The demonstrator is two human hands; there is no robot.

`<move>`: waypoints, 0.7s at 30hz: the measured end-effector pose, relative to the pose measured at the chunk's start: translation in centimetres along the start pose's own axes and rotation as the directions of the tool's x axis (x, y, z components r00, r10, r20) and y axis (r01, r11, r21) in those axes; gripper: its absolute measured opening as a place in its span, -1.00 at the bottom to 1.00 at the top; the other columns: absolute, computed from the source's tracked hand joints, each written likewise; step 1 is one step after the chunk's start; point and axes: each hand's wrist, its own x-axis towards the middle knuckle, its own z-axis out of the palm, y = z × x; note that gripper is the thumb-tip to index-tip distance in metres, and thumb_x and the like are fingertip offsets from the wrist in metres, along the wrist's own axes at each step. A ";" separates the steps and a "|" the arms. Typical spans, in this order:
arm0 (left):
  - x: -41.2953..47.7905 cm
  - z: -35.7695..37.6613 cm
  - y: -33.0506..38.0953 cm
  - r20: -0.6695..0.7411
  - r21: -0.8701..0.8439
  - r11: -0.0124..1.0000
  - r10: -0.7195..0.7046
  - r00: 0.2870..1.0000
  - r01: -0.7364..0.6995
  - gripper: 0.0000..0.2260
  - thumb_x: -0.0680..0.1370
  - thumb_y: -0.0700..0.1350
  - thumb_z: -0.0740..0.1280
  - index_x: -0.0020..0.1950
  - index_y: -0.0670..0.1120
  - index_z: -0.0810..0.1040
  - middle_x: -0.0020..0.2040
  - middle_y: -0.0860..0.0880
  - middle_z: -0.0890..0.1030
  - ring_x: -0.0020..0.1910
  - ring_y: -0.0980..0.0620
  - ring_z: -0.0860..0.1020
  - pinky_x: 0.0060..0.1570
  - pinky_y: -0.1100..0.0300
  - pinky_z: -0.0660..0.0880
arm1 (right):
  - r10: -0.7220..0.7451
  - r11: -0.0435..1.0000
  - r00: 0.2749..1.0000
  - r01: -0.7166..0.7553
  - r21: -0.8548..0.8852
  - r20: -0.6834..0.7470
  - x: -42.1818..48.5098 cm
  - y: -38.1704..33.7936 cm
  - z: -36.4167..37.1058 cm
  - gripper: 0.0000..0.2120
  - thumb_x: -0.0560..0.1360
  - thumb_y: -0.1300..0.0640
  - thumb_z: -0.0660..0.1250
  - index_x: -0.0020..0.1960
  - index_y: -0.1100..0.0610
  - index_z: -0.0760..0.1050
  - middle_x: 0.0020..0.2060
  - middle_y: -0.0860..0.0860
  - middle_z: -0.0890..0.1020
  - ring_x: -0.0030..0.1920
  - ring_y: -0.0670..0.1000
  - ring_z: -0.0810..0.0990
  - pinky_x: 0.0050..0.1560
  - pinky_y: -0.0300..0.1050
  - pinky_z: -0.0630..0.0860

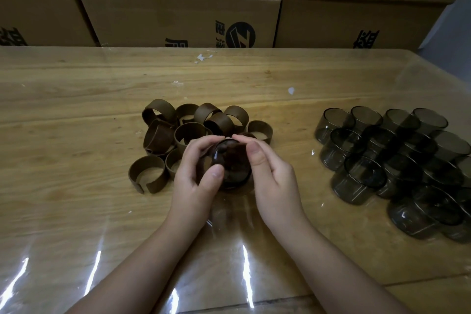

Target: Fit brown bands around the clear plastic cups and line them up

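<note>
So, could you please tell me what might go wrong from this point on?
The cup is held between the left grip and right grip; smooth plastic might slip into the loose bands just behind. The bands are split, so one could spring off. The bare cups at right stand crowded; pulling one out may topple neighbours.

smoky clear cup (230,163) held tilted, loose brown bands (188,132) behind, bare cups (397,158) clustered right

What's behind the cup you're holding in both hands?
Behind the held cup lies a pile of brown bands. The left hand and right hand hide the nearest ones, so their count is unclear.
</note>
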 end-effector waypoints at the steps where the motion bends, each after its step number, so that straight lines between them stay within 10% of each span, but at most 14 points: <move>1: 0.0 0.0 0.0 -0.004 0.007 1.000 -0.004 1.000 0.004 -0.47 0.40 0.46 0.19 0.15 0.12 0.46 0.06 0.05 0.54 0.06 0.19 0.53 0.03 0.35 0.46 | -0.003 1.000 1.000 0.004 0.006 -0.011 0.0 0.1 0.0 -0.64 0.55 -0.18 0.09 0.16 -0.10 0.56 0.01 -0.23 0.66 0.10 -0.25 0.60 0.02 -0.43 0.46; 10: -0.2 0.3 0.0 -0.020 0.049 0.999 -0.014 1.000 0.015 -0.51 0.39 0.46 0.21 0.13 0.16 0.47 0.08 0.01 0.54 0.08 0.11 0.53 0.08 0.16 0.48 | 0.053 0.998 0.995 -0.051 0.029 -0.089 0.0 0.6 0.4 -0.69 0.58 -0.12 0.09 0.11 -0.16 0.59 -0.04 -0.24 0.68 0.05 -0.24 0.62 -0.03 -0.43 0.47; 16: -0.5 0.3 0.3 0.022 0.128 0.984 0.124 0.992 -0.126 -0.78 0.44 0.11 0.24 0.05 0.10 0.50 0.04 -0.01 0.54 0.07 0.12 0.52 0.07 0.25 0.45 | 0.182 0.980 0.973 -0.169 0.104 -0.141 1.0 0.6 -0.3 -0.67 0.67 0.01 0.08 -0.05 0.01 0.60 -0.26 -0.10 0.72 -0.22 -0.19 0.67 -0.27 -0.39 0.51; 21: -1.1 1.1 0.4 0.093 -0.114 0.994 0.010 0.996 0.000 -0.54 0.41 0.40 0.29 0.21 0.23 0.35 0.20 0.14 0.53 0.22 -0.04 0.53 0.07 -0.03 0.52 | 0.166 0.982 0.980 -0.155 0.108 -0.106 1.9 0.6 -1.9 -0.64 0.65 -0.04 0.05 -0.02 0.05 0.58 -0.13 -0.05 0.72 -0.09 -0.11 0.68 -0.08 -0.26 0.59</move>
